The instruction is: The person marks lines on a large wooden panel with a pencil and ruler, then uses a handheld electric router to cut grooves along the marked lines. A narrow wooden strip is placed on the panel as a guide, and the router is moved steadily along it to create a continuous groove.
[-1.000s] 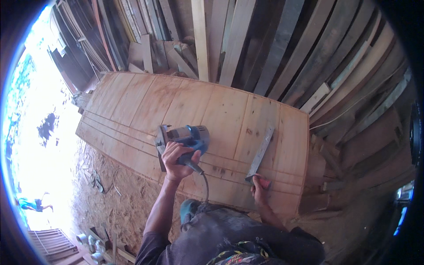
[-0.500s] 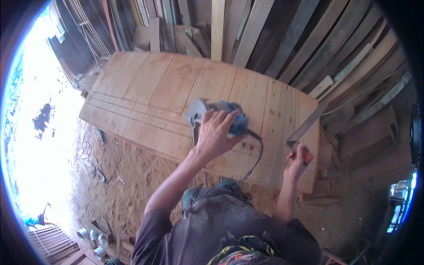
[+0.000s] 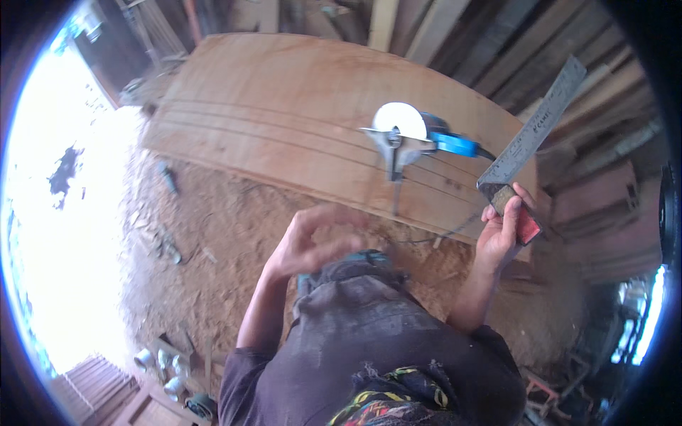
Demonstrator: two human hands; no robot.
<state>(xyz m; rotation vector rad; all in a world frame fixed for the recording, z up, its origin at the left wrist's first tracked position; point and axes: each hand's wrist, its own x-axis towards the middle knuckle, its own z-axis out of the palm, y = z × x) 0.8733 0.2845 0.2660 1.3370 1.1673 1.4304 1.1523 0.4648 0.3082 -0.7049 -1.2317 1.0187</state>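
Note:
My right hand [image 3: 499,234] grips a try square [image 3: 531,142] by its red-and-wood handle, the metal blade pointing up and away to the right. Blurred by motion, my left hand [image 3: 312,240] hangs in front of my body with nothing in it, its fingers and thumb apart. Beyond it a blue handheld circular saw [image 3: 455,144] with a pale round guard rests on a large wooden panel [image 3: 284,78]. Neither hand touches the saw. Several dark parallel lines run along the panel's near side.
Upright planks [image 3: 490,50] lean along the far side and the right. Sawdust-covered ground [image 3: 213,234] lies between me and the panel. White pipe fittings [image 3: 174,366] sit at the lower left beside a slatted wooden piece [image 3: 92,390]. A dark cord [image 3: 485,153] leads from the saw.
My left hand has let go of the saw and drawn back toward my body. The saw now sits farther right on the panel. My right hand has raised the try square slightly to the right.

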